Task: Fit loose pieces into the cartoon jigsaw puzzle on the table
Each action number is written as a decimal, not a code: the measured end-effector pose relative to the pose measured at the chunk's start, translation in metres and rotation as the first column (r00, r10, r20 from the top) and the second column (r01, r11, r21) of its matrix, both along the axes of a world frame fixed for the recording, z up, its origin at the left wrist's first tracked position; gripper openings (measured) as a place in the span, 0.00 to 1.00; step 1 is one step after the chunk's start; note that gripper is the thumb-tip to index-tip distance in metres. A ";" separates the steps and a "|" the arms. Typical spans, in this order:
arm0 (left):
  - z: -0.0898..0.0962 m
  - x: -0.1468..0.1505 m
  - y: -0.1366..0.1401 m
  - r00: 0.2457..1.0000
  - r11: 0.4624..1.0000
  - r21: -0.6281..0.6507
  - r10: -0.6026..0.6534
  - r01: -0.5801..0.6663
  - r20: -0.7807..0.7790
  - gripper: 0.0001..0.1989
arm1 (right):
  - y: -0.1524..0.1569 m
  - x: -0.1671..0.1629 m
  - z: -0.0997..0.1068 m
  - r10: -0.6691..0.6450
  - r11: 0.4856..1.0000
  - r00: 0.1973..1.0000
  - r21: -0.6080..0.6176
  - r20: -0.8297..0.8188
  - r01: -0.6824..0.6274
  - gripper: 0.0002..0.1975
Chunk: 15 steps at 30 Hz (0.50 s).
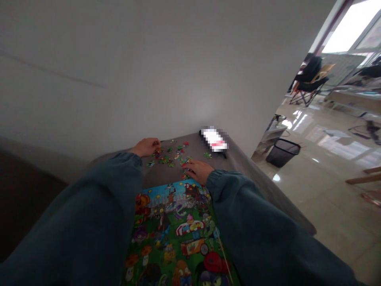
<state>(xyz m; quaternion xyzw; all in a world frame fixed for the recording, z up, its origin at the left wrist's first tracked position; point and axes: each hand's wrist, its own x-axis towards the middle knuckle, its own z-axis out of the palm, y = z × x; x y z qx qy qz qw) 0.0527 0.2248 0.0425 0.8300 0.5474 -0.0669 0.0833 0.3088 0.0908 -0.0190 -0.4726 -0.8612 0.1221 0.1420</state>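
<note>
A colourful cartoon jigsaw picture (178,230) lies on the grey table (247,171) in front of me. Beyond it, several loose puzzle pieces (169,157) are scattered on the grey surface. My left hand (146,147) rests at the left edge of the scatter, fingers curled over red and green pieces. My right hand (199,170) lies palm down at the picture's far right corner, fingertips on pieces near the scatter. Whether either hand grips a piece is too small and blurred to tell. Both arms wear dark teal sleeves.
A phone with a blurred screen (214,140) lies at the table's far right corner. A white wall stands right behind the table. To the right, on the glossy floor, stand a black mesh bin (282,152), a folding chair (311,81) and low furniture.
</note>
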 end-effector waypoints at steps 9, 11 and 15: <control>0.004 -0.018 -0.002 0.996 0.968 -0.232 -0.088 0.091 0.022 0.16 | -0.002 0.000 0.003 -0.010 1.000 1.000 -0.008 -0.012 0.010 0.15; 0.008 -0.015 -0.006 0.992 0.973 -0.198 -0.106 0.117 0.066 0.16 | -0.003 0.000 0.002 -0.020 1.000 1.000 -0.005 -0.014 0.020 0.15; 0.010 0.001 -0.019 0.969 0.955 -0.194 -0.198 0.225 0.150 0.17 | -0.003 -0.001 0.001 -0.026 1.000 1.000 0.000 -0.017 0.026 0.15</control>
